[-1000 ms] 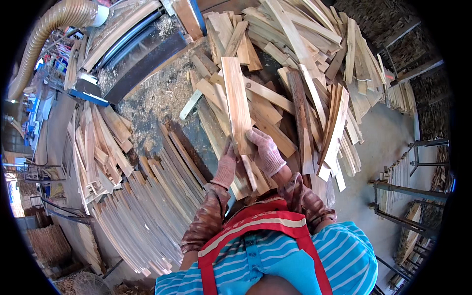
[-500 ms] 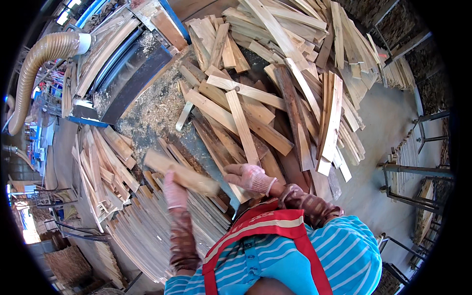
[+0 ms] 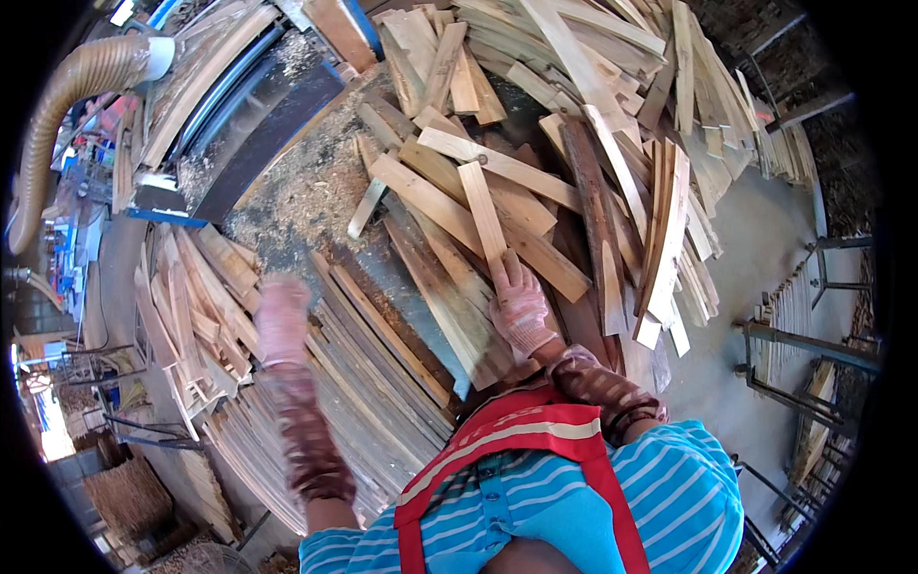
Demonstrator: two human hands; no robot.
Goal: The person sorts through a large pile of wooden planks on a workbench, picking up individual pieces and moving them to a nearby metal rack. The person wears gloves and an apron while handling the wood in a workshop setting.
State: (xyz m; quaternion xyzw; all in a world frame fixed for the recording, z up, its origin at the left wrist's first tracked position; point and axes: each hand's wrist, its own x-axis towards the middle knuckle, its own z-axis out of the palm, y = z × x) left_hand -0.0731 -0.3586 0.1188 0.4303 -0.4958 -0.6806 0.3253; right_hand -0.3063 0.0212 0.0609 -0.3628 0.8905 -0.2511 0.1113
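Note:
My right hand (image 3: 521, 311), in a pale pink work glove, is closed around the near end of a light wooden board (image 3: 483, 212) that points away from me over the pile. Just left of that board, a longer pale board (image 3: 426, 199) lies slantwise, with a darker one beside it. My left hand (image 3: 284, 320), also gloved, is smeared by motion. It hovers between the row of narrow strips (image 3: 354, 421) and the heap of loose boards (image 3: 186, 316) at the left. No board shows in it, and its fingers cannot be made out.
A blue-edged machine (image 3: 258, 143) with a dark roller stands at the far left, beneath a ribbed tan hose (image 3: 81, 96). Sawdust (image 3: 316, 158) covers part of the work surface. A large pile of boards (image 3: 593, 86) fills the far right. Metal racks (image 3: 813, 344) stand at the right.
The short board my left hand held is no longer in it, and that hand has moved left. My right hand has moved forward onto the light board's near end. The view has shifted slightly.

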